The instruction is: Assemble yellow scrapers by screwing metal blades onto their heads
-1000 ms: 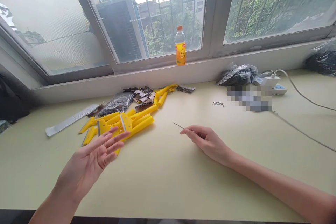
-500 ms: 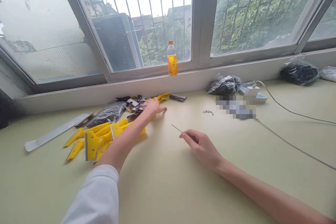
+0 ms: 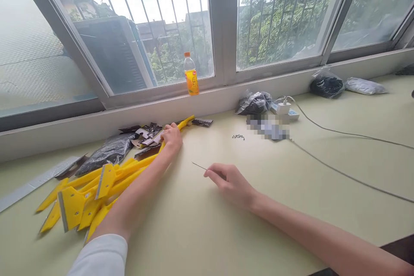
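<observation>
My left hand (image 3: 172, 135) reaches to the far edge of the pile, its fingers closed around a yellow scraper (image 3: 186, 121) whose far end sticks out beyond them. Under and beside my left forearm lie several more yellow scrapers (image 3: 73, 207) with metal blades and long handles. My right hand (image 3: 231, 183) hovers near the middle of the table, pinching a thin metal rod (image 3: 199, 165) between thumb and fingertips. The rod's rear end is hidden in the palm. Beyond it, a small cluster of shiny metal screws or similar bits (image 3: 238, 137) lies on the table.
Opened black packaging (image 3: 148, 133) and a plastic-wrapped black bundle (image 3: 108, 153) lie behind the scrapers. An orange drink bottle (image 3: 191, 75) stands on the window ledge. At right are bagged black items (image 3: 255, 102), a white charger (image 3: 283, 108) and cables (image 3: 349, 178).
The view has swung right. My left hand, spread before, has closed around a yellow scraper. My right hand keeps its pinch on the rod.
</observation>
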Demonstrator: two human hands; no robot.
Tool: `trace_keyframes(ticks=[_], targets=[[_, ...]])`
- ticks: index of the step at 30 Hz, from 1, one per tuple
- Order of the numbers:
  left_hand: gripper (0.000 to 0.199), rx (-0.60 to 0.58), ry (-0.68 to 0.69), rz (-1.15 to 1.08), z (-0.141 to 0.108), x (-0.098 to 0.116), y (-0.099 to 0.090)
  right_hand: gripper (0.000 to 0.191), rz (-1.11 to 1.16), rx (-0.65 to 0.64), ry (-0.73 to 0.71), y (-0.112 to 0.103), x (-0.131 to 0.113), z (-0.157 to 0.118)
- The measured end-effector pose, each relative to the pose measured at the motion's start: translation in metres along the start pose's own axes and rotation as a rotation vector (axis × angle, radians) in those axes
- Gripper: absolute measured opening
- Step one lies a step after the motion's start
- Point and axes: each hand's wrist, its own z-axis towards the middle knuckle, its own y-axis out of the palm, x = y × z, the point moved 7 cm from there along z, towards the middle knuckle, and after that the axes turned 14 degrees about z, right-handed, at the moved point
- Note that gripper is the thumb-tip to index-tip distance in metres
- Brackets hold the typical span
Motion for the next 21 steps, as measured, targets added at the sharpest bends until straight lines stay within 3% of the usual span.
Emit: trace_keyframes(ticks=[4, 7, 10, 12, 13, 14, 16, 18, 21], targets=[[0.038, 0.179, -0.073, -0.209, -0.006, -0.035, -0.013, 0.028, 0.01, -0.032, -0.006, 0.004, -0.003, -0.001], [0.034, 0.328, -0.045, -0.41, -0.012, -0.053, -0.038, 0.027, 0.071, 0.006, -0.006, 0.001, -0.004, 0.003], [0.031, 0.436, 0.012, -0.605, -0.03, -0.047, -0.07, 0.024, 0.205, 0.143, -0.039, -0.013, -0.004, 0.009], [0.028, 0.405, 0.099, -0.78, -0.054, -0.024, -0.081, 0.024, 0.287, 0.239, -0.051, -0.026, -0.003, 0.013], [0.027, 0.265, 0.197, -1.114, -0.069, -0.005, -0.078, 0.025, 0.321, 0.29, -0.043, -0.034, -0.001, 0.015], [0.029, 0.05, 0.291, -1.406, -0.088, 0.02, -0.071, 0.026, 0.354, 0.345, -0.024, -0.042, 0.002, 0.016], [0.032, -0.422, 0.396, -1.761, -0.135, 0.07, -0.055, 0.031, 0.402, 0.449, 0.01, -0.058, 0.006, 0.017], [0.035, -0.781, 0.406, -1.902, -0.179, 0.107, -0.041, 0.038, 0.414, 0.518, 0.021, -0.072, 0.007, 0.018], [0.036, -1.091, 0.494, -1.975, -0.22, 0.136, -0.034, 0.045, 0.436, 0.54, 0.003, -0.083, 0.005, 0.018]])
